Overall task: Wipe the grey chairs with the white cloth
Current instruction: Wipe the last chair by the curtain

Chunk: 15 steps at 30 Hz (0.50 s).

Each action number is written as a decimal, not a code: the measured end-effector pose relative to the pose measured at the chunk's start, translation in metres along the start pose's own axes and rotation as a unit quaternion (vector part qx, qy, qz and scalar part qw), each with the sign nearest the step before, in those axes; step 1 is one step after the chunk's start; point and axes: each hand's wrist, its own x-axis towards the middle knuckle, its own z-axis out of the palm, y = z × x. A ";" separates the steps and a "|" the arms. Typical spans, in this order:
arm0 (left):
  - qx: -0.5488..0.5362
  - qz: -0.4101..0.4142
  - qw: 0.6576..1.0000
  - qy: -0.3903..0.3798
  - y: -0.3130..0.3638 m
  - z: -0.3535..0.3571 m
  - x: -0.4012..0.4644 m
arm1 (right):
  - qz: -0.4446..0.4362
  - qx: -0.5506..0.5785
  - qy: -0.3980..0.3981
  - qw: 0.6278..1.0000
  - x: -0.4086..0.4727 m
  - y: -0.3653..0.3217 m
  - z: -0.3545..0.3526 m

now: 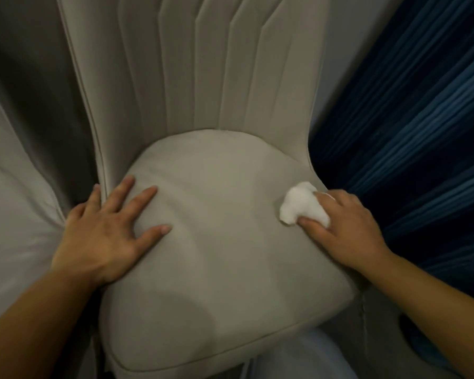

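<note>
A grey padded chair [216,242] fills the middle of the view, its ribbed backrest rising toward the top. My right hand [345,228] presses a small crumpled white cloth [301,203] against the seat's right edge, with thumb and fingers closed around it. My left hand [107,228] lies flat on the seat's left side, fingers spread, holding nothing. Part of the cloth is hidden under my right fingers.
A second grey chair [14,214] stands close on the left, nearly touching the first. Dark blue pleated curtains [411,132] hang along the right side. A pale floor patch [298,359] shows below the seat's front edge.
</note>
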 end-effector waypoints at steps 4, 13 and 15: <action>0.010 -0.008 1.000 -0.008 0.002 0.001 -0.001 | -0.015 -0.038 0.014 0.999 0.008 -0.008 0.005; 0.011 -0.012 1.000 -0.011 0.004 -0.001 0.001 | 0.006 -0.078 0.004 0.997 0.140 -0.065 0.031; 0.012 -0.010 1.000 -0.016 0.004 -0.001 0.001 | -0.002 -0.062 -0.010 0.998 0.120 -0.059 0.024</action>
